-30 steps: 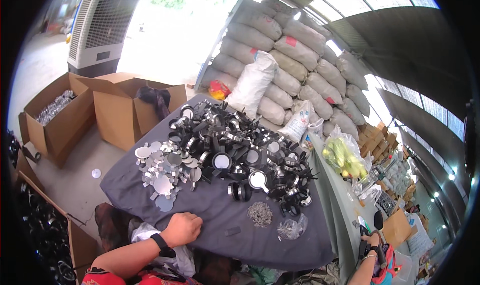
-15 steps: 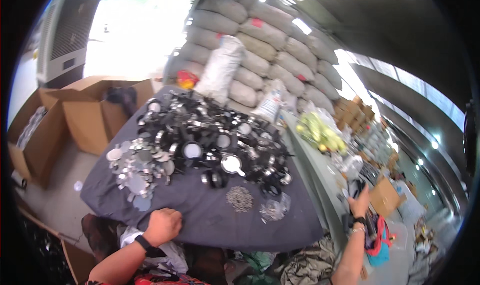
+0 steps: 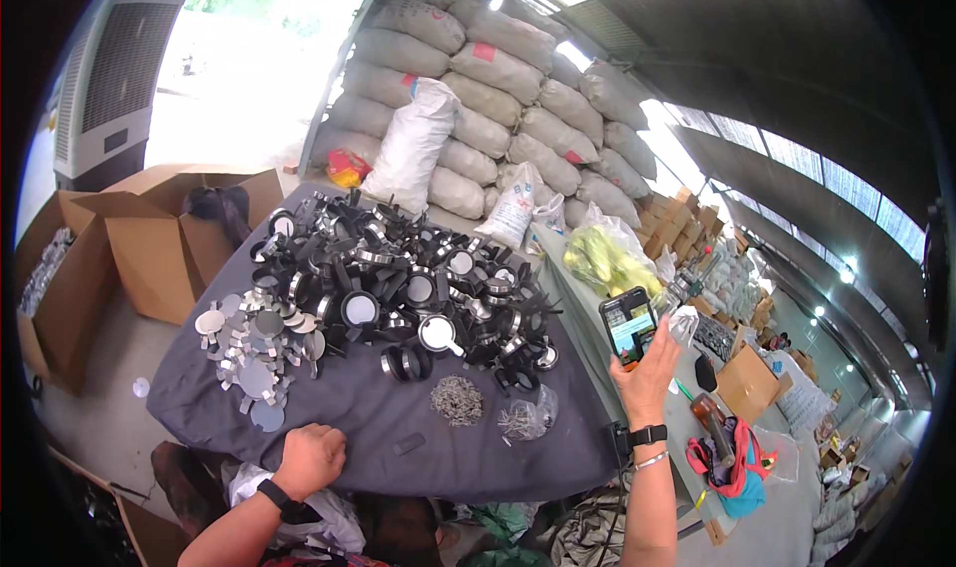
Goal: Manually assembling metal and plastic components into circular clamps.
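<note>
My right hand (image 3: 649,370) holds up a smartphone (image 3: 627,324) in a dark case, its screen lit, over the pale ledge at the right. My left hand (image 3: 312,459) rests in a loose fist on the near edge of a dark grey cloth (image 3: 383,438); nothing shows in it. Beyond it lie flat silver discs with tabs (image 3: 257,378). A large heap of black round parts with metal rims (image 3: 398,268) fills the far half of the cloth. Nearer me sit a small pile of tiny metal pieces (image 3: 457,400) and a clear plastic bag (image 3: 528,415) with more small pieces.
Open cardboard boxes (image 3: 149,253) stand at the left. Stuffed sacks (image 3: 478,109) are stacked at the back. Along the right ledge (image 3: 578,313) lie yellow items in plastic (image 3: 609,258), a brown-handled tool (image 3: 715,423) and a red and blue cloth bag (image 3: 737,477).
My right hand has moved left and up with the smartphone, whose lit screen now faces me. My left hand stays a fist on the cloth edge. The view has shifted slightly.
</note>
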The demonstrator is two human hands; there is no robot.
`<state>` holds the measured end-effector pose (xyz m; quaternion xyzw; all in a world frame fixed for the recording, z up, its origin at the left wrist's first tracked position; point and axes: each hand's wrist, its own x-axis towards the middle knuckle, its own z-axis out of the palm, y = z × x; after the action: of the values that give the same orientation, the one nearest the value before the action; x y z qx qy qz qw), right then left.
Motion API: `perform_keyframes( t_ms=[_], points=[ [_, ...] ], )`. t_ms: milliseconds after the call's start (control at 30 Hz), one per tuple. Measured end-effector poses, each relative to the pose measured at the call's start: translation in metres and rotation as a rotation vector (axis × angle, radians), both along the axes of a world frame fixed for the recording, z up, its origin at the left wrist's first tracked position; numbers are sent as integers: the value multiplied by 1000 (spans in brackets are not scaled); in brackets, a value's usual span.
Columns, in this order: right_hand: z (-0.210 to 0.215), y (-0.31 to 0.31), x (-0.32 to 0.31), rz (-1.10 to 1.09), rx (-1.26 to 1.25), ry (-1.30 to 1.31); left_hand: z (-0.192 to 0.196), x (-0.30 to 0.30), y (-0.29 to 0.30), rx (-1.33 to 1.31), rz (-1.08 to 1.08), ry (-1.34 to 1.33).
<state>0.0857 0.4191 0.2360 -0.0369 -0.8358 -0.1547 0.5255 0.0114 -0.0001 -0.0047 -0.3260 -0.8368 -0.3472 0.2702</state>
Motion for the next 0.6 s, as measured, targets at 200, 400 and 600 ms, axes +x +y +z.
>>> perform_keyframes(
  t_ms=[200, 400, 600],
  points=[
    [-6, -25, -6, 52, 21, -10, 1, -1, 0, 5, 2, 14],
    [-13, -50, -9, 106, 41, -16, 2, -1, 0, 11, -19, 14],
    [-22, -72, -10, 172, 7, -53, 2, 0, -1, 30, -17, -27]
  ],
)
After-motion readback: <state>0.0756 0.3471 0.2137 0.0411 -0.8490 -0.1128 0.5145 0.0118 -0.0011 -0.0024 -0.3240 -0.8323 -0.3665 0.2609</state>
